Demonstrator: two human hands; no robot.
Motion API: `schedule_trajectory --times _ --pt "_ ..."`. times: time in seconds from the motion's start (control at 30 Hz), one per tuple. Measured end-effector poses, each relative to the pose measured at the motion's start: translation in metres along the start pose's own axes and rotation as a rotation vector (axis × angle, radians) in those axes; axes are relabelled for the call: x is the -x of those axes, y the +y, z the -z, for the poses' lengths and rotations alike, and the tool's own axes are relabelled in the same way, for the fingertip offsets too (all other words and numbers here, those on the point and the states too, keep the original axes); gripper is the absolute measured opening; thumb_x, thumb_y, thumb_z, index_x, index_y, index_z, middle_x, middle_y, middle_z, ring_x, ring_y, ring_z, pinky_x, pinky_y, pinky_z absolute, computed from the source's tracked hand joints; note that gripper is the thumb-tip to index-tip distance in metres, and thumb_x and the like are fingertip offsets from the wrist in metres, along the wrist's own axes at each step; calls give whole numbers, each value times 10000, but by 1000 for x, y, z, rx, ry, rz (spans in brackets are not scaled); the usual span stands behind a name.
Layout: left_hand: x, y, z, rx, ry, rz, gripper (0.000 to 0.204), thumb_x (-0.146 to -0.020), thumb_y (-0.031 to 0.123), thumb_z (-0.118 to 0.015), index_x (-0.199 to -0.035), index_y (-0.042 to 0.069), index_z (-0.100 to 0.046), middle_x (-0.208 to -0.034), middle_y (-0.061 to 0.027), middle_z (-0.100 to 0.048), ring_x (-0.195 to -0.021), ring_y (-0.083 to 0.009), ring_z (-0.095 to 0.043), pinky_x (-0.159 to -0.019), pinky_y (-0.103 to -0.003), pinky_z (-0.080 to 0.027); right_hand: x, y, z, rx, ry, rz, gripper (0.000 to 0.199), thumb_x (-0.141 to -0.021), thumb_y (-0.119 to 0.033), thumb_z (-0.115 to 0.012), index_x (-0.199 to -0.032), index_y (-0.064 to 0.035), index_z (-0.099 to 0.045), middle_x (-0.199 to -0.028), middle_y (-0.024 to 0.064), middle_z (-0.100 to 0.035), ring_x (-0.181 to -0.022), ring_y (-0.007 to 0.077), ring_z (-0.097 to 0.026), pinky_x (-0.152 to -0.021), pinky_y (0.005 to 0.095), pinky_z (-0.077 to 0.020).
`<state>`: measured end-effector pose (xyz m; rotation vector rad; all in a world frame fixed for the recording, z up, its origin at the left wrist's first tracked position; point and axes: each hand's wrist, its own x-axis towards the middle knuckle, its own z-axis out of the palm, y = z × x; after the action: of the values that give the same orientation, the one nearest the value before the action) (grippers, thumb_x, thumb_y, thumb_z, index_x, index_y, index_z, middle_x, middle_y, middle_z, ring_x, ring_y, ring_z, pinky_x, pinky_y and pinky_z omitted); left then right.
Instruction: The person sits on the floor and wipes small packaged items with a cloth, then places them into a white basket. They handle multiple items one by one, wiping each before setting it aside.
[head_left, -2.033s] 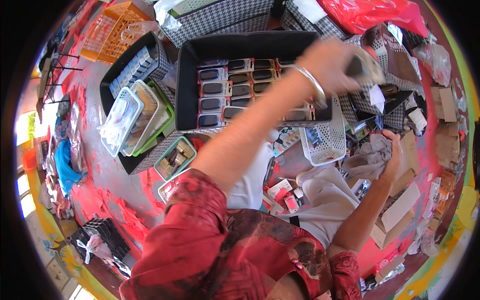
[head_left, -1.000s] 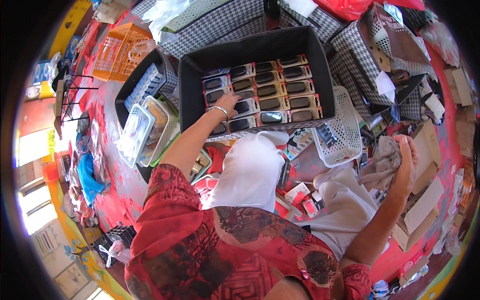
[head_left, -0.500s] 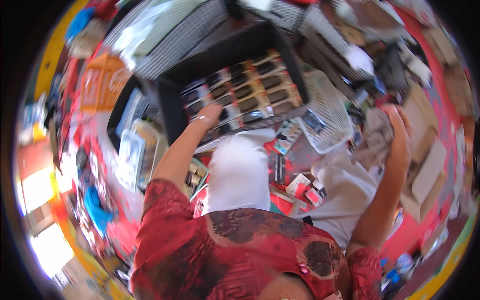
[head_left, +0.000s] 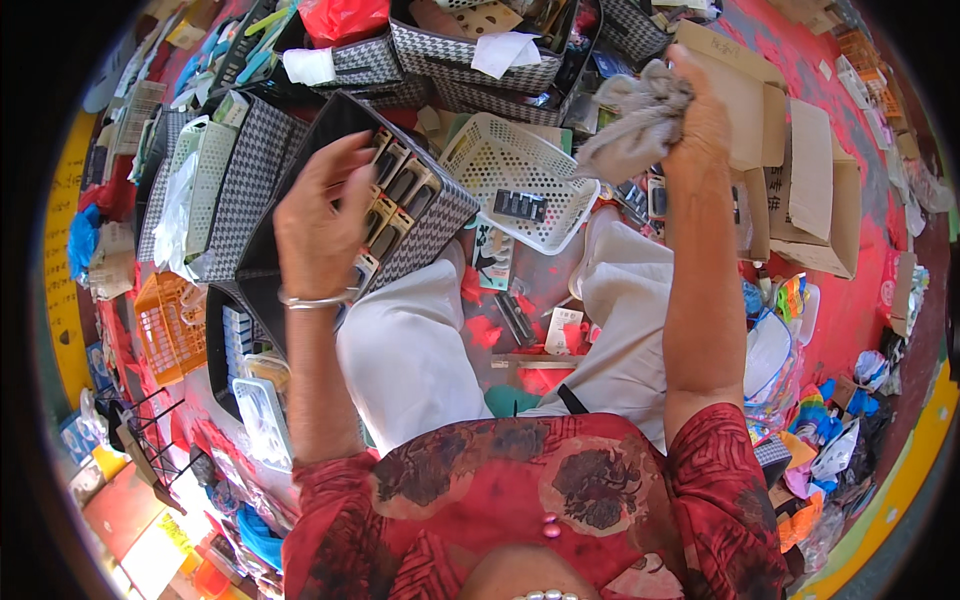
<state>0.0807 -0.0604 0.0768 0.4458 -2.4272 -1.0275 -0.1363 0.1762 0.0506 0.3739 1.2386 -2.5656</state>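
Observation:
My right hand (head_left: 700,120) is closed round a crumpled grey cloth (head_left: 640,110), held up near the open cardboard box at the right. My left hand (head_left: 322,215) is raised over a houndstooth-patterned storage box (head_left: 428,240) with a black inside. Its fingers are apart and nothing shows in them. Rows of small packs with dark oval items (head_left: 400,188) fill part of that box; my left hand and forearm hide the rest. Between my hands sits a white perforated basket (head_left: 556,232). A small dark pack (head_left: 520,206) lies inside it.
More houndstooth boxes (head_left: 480,65) stand along the far side. An open cardboard box (head_left: 815,215) is at the right. Left of me are an orange basket (head_left: 170,325) and a pale plastic tray (head_left: 262,425). Loose packages (head_left: 565,330) lie between my legs.
My left hand has lifted off the packs in the storage box. My right hand has moved the cloth farther from my body. The whole view has turned, shifting the storage box left.

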Motion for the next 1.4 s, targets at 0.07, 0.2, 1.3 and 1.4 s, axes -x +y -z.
schedule_trajectory --times 0.07,0.2,1.3,1.4 --pt "1 32 -44 452 -67 91 193 -845 64 -536 -1012 -27 -565 -876 -99 -631 -755 -127 -610 -693 -226 -481 -3 1 2 134 -52 6 154 -681 -93 -683 -770 -34 -573 -678 52 -574 -578 175 -562 -554 354 -475" --pt "-2 30 -126 597 -425 353 124 -831 105 -557 -842 -17 -580 -757 -78 -630 -661 -142 -606 -646 -247 -472 -22 -37 29 -20 162 142 155 -657 -59 -679 -767 -15 -580 -705 76 -587 -580 202 -558 -581 367 -483" --pt "-23 -4 -123 1509 -312 930 353 -918 215 -409 -1196 0 -444 -1108 -131 -551 -975 -255 -560 -765 -353 -501 -94 84 253 1874 -212 7 493 -658 -221 -695 -1093 -65 -526 -936 132 -574 -891 312 -572 -714 396 -473" --pt "-13 3 -121 1351 -243 1023 356 -906 210 -436 -1194 3 -446 -1105 -125 -555 -974 -262 -559 -758 -346 -495 -84 125 286 2153 -208 28 651 -628 -225 -718 -1200 -97 -435 -1189 152 -442 -1085 331 -466 -805 424 -448"
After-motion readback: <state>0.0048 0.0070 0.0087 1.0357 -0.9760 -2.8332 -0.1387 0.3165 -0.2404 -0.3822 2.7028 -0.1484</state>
